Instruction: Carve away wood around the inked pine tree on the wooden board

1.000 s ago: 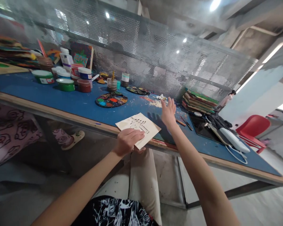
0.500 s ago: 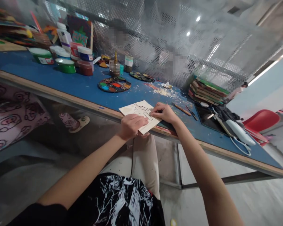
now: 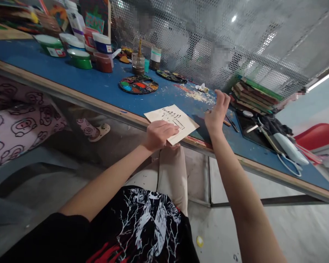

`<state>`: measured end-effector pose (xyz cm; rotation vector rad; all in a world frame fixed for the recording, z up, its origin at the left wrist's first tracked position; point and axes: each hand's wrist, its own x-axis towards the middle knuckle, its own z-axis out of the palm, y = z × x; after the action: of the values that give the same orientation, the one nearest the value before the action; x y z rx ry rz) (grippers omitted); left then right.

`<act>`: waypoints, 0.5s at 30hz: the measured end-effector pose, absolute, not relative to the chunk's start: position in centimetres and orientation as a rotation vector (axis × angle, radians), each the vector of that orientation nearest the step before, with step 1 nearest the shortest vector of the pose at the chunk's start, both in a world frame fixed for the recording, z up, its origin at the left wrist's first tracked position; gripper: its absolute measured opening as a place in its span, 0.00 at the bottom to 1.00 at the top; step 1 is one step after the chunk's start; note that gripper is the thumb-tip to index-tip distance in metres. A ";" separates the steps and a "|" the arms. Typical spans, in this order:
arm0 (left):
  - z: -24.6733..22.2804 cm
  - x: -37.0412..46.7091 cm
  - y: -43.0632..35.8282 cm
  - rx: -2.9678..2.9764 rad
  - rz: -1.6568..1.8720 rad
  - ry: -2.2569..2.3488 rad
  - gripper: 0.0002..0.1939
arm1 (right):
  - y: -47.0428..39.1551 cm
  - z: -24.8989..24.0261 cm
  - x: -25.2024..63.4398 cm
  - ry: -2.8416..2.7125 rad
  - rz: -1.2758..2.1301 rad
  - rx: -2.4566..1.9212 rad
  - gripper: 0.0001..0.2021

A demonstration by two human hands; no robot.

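My left hand (image 3: 160, 134) grips the near edge of a thin cream board (image 3: 188, 126), fingers on top and thumb below. Dark hand-drawn marks and a small rectangle show on its face. The board rests partly on the table's front edge, above my knee. To its right, my right hand (image 3: 218, 113) is raised over the tabletop with fingers apart and nothing visible in them. Behind that hand lies a brown-handled tool (image 3: 226, 123), mostly hidden. Beside it is a slim dark tool (image 3: 232, 124). Pale shavings (image 3: 199, 95) are scattered beyond the board.
Paint palettes (image 3: 138, 85), a jar with a brush (image 3: 138, 64) and paint tubs (image 3: 79, 59) stand on the blue table (image 3: 98, 86). Stacked boards (image 3: 254, 96), a black tablet and a white corded device (image 3: 290, 149) are at right. A person's patterned trousers (image 3: 24, 120) show at left.
My right hand has lifted off the board and moved right, over the brown-handled tool, its fingers opening. My left hand keeps its hold on the board. The view has tilted down slightly.
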<state>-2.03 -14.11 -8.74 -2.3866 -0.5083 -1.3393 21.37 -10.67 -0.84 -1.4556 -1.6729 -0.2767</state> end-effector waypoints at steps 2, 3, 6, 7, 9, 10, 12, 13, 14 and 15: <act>-8.7 -2.1 -14.0 -2.394 -1.340 -0.495 0.19 | -10.4 -1.2 21.7 -1.616 -0.355 -1.638 0.35; -8.6 -2.1 -14.0 -2.399 -1.336 -0.493 0.19 | -10.3 -1.4 21.7 -1.601 -0.379 -1.712 0.37; -8.0 -2.4 -13.9 -2.428 -1.298 -0.491 0.19 | -10.0 -1.9 21.5 -1.576 -0.418 -1.767 0.33; -7.7 -2.5 -13.9 -2.444 -1.276 -0.488 0.20 | -9.9 -1.9 21.4 -1.566 -0.437 -1.774 0.31; -6.9 -2.8 -14.1 -2.477 -1.217 -0.475 0.21 | -9.7 -1.9 21.7 -1.552 -0.473 -1.800 0.29; -6.4 -3.0 -14.2 -2.494 -1.182 -0.466 0.22 | -9.6 -1.7 22.1 -1.547 -0.494 -1.818 0.28; -5.4 -3.6 -14.6 -2.523 -1.104 -0.446 0.21 | -9.7 -1.1 23.9 -1.530 -0.548 -1.869 0.28; -4.9 -3.9 -14.7 -2.535 -1.066 -0.431 0.21 | -9.9 -0.7 25.3 -1.509 -0.582 -1.903 0.28; -4.4 -4.3 -14.8 -2.544 -1.036 -0.419 0.20 | -10.2 -0.3 27.0 -1.476 -0.618 -1.947 0.28; -3.9 -4.5 -14.8 -2.553 -1.011 -0.404 0.19 | -10.7 0.1 29.0 -1.430 -0.652 -1.998 0.28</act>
<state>-4.51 -14.79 -3.93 -2.5528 -0.4044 -1.0114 28.95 -10.73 0.13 -1.9981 -1.4299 -0.6525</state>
